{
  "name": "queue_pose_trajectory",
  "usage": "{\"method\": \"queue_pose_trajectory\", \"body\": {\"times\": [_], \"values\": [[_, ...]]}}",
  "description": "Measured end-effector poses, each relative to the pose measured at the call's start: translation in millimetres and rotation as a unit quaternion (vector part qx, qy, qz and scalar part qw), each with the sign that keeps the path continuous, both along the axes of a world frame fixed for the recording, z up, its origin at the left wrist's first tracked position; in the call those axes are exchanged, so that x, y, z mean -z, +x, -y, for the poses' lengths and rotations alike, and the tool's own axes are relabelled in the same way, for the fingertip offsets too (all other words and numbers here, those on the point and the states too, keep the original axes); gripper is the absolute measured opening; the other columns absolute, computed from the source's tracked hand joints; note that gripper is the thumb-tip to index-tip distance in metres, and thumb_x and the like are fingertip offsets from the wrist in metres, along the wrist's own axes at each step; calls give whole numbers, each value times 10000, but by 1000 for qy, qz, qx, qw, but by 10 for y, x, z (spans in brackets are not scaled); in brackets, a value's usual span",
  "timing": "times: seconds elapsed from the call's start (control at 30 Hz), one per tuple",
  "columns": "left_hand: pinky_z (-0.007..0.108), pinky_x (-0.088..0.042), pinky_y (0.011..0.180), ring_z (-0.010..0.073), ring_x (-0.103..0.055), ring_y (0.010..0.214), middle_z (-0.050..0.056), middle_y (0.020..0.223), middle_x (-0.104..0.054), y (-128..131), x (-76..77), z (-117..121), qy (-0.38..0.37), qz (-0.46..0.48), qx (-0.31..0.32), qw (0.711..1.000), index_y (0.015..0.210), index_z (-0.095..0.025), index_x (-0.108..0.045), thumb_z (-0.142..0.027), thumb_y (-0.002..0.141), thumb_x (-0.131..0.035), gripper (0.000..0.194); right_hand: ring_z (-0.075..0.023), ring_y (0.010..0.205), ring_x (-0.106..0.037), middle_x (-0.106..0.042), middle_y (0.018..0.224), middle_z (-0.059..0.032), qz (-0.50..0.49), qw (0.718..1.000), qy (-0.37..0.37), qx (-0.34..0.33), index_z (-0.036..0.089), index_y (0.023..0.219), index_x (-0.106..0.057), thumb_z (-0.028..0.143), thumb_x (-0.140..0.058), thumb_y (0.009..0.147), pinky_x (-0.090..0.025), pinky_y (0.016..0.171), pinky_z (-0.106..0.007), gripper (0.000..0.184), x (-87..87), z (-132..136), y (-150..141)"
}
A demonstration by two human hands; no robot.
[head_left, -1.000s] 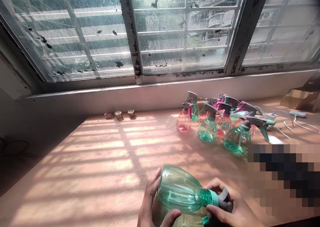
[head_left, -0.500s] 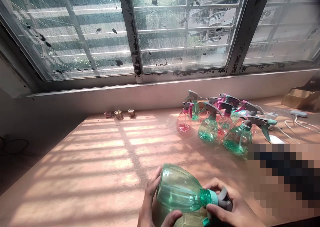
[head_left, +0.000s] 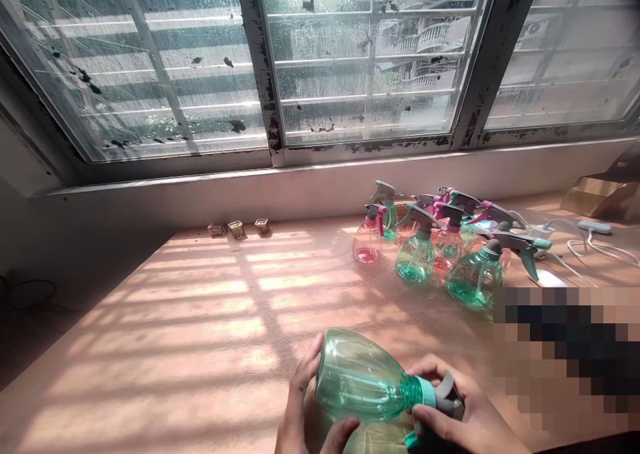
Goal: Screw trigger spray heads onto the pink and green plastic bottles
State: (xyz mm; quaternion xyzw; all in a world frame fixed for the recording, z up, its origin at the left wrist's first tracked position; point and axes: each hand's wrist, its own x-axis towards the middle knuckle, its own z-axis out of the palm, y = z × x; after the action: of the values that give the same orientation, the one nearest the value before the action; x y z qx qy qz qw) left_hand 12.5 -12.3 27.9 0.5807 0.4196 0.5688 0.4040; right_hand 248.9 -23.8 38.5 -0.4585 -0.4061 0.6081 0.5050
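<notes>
Shifted slightly since the preceding frame: the left thumb, now a little higher beside the lower side of the bottle (head_left: 361, 377); bottle position essentially unchanged.

Head view. Bottle is clear green, tilted close to horizontal above the near part of the table (head_left: 190, 347), base toward the left hand (head_left: 313, 401), neck toward the right hand (head_left: 457, 407). Left hand is partly open, cupped about the base, fingers round its end. Right hand is closed on the collar (head_left: 429, 393), thumb below and fingers above; the grey spray head (head_left: 450, 397) lies within its grasp. Directly below the bottle, a second bottle (head_left: 380, 439) is partly visible, with a teal part (head_left: 411, 440) near its right end; rest hidden or out of frame.

Beyond the hands, right of centre: a cluster of spray bottles, green and pink, upright, including a pink bottle (head_left: 367, 244) at the left edge. White cables (head_left: 595, 244) lie to their right. Three small blocks (head_left: 236, 229) stand near the wall, well apart from the cluster.
</notes>
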Motion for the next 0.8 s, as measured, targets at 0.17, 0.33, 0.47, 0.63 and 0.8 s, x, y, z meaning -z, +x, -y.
{"method": "queue_pose_trajectory", "body": {"times": [0.17,0.33,0.47,0.63,0.8], "values": [[563,-292,1284,377,-435,1516,79,1623,-478,-10,-27,-31,26,-53,-15,998,1433,-365,-598,-503,982,-639,474,-161,582,-616,-666,660,23,2,1000,-5,20,194,951,-698,588,-934,665,-501,570,-287,542,7,-3,22],[507,-477,1181,408,-480,1481,112,1619,-459,28,-22,-18,25,22,12,999,1428,-336,-562,-617,862,-752,660,-167,616,-623,-687,720,5,27,999,25,22,187,914,-732,554,-946,660,-502,598,-295,495,3,1,6],[524,-485,1171,403,-487,1480,103,1594,-517,8,-31,-13,10,46,3,999,1342,-336,-619,-595,860,-771,567,-175,654,-620,-696,743,-6,49,998,37,11,185,896,-753,541,-948,662,-503,621,-301,469,-7,2,5],[561,-330,1264,383,-490,1479,87,1601,-492,-28,-24,-41,35,-35,-11,999,1405,-362,-631,-456,966,-684,452,-176,586,-624,-679,643,19,-28,999,-13,11,196,978,-687,570,-932,686,-519,581,-318,534,21,-9,49],[574,-396,1223,424,-493,1472,138,1631,-451,17,16,-34,19,2,26,999,1454,-328,-546,-575,852,-785,693,-185,603,-651,-669,656,25,-8,999,-5,39,188,967,-696,533,-954,670,-529,588,-320,524,63,-8,47]]}}
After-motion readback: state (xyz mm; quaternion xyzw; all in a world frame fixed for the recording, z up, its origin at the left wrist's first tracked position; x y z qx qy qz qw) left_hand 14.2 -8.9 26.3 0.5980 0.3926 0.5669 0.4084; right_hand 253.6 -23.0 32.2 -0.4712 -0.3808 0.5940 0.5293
